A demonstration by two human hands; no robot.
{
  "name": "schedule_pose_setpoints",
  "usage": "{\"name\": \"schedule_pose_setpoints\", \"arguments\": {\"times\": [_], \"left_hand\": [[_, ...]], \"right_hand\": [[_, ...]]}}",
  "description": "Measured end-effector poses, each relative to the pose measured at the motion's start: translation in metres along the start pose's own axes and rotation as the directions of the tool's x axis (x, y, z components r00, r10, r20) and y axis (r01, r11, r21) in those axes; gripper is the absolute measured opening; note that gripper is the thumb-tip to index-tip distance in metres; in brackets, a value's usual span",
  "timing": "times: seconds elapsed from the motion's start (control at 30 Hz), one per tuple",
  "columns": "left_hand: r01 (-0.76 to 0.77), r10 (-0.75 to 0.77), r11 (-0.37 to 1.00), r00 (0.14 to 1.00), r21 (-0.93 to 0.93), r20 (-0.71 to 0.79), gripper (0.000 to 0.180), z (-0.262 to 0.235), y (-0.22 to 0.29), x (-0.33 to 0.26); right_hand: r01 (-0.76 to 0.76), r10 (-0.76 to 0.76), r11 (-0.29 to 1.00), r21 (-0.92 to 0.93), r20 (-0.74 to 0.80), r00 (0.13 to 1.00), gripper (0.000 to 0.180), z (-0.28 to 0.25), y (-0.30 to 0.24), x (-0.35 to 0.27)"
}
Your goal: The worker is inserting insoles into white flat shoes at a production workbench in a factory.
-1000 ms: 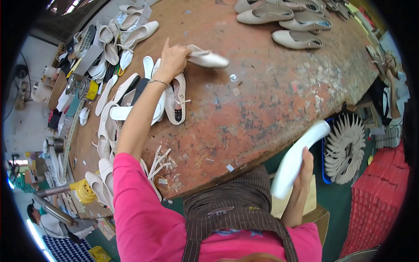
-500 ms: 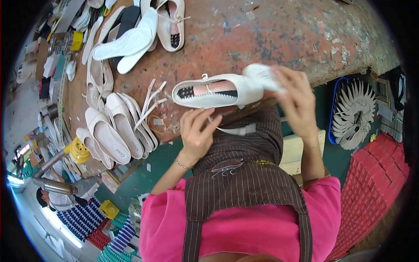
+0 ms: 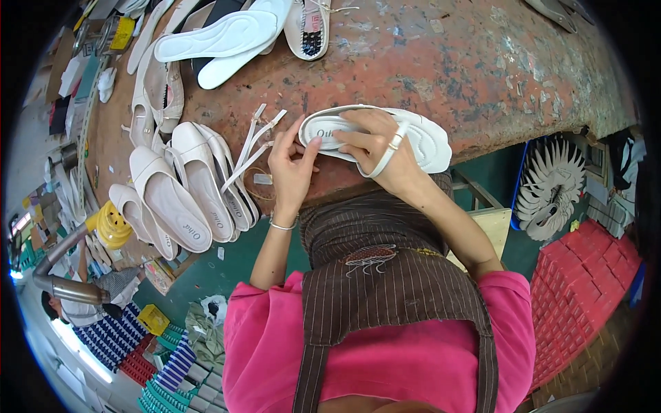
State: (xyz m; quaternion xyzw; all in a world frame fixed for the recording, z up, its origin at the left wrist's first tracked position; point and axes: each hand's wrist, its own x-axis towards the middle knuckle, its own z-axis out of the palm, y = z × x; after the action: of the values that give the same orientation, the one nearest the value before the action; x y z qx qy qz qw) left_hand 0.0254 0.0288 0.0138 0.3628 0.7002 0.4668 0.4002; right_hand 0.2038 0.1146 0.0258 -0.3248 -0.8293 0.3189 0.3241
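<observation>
A white strapped shoe [image 3: 329, 112] lies near the table's front edge, heel to the left. A white insole [image 3: 321, 133] with dark print shows inside its heel. My left hand [image 3: 290, 165] is closed on the heel end, thumb at the insole's edge. My right hand [image 3: 391, 150] reaches into the shoe, its bent fingers on the insole and the buckled strap [image 3: 385, 160] across its back. A white quilted padded shape [image 3: 430, 144] shows past that hand; whether it belongs to the shoe I cannot tell. The insole's front part is hidden under my right hand.
Several white shoes [image 3: 172, 199] stand together at the left, with loose straps [image 3: 253, 151] beside them. White padded insoles [image 3: 213, 41] lie stacked farther back. A blue-rimmed tray of pale pieces [image 3: 551, 189] and red stacked boxes [image 3: 578, 296] are at the right.
My right hand has brought the white insole from beyond the toe into the shoe. My left hand has moved up onto the heel. The view has shifted slightly.
</observation>
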Motion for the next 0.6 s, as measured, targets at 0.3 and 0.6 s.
{"name": "schedule_pose_setpoints", "arguments": {"times": [0.3, 0.6], "left_hand": [[0.047, -0.053, 0.996, 0.994, -0.075, -0.094, 0.033, 0.010, 0.002, 0.013], [0.002, 0.000, 1.000, 0.994, 0.017, -0.112, 0.013, 0.010, -0.003, 0.020]], "right_hand": [[0.073, -0.051, 0.991, -0.116, 0.182, 0.982, 0.024, 0.004, -0.002, 0.013], [0.371, -0.358, 0.927, 0.060, 0.438, 0.824, 0.040, 0.007, 0.021, 0.027]]}}
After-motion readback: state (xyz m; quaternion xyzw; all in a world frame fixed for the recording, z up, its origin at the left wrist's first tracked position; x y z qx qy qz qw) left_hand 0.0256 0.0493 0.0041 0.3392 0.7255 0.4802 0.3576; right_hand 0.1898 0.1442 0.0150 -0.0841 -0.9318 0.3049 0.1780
